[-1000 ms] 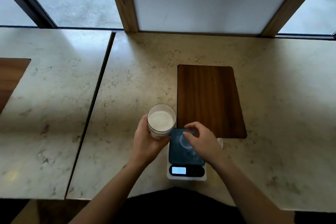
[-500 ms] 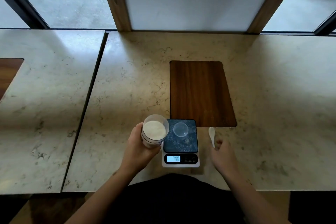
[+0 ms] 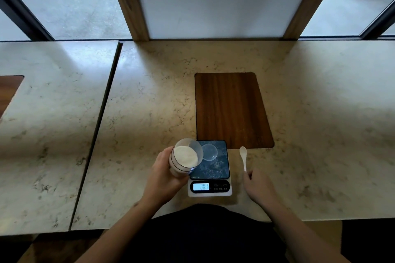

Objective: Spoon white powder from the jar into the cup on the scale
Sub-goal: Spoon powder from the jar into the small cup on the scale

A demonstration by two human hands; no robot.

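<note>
My left hand [image 3: 163, 174] grips a clear open jar [image 3: 185, 157] of white powder, tilted toward the right, over the left edge of the scale [image 3: 210, 168]. The scale has a dark platform and a lit display. A small clear cup [image 3: 210, 152] stands on the platform's far part, just right of the jar's rim. A white spoon [image 3: 243, 159] lies on the counter to the right of the scale. My right hand [image 3: 257, 186] pinches the near end of its handle.
A dark wooden inlay [image 3: 232, 111] sits in the marble counter [image 3: 149, 102] just beyond the scale. A seam [image 3: 100, 121] splits the counter at left. A wall panel and windows stand behind.
My right hand left the cup on the scale, moved right and took the spoon's handle. The jar in my left hand has tilted toward the cup.
</note>
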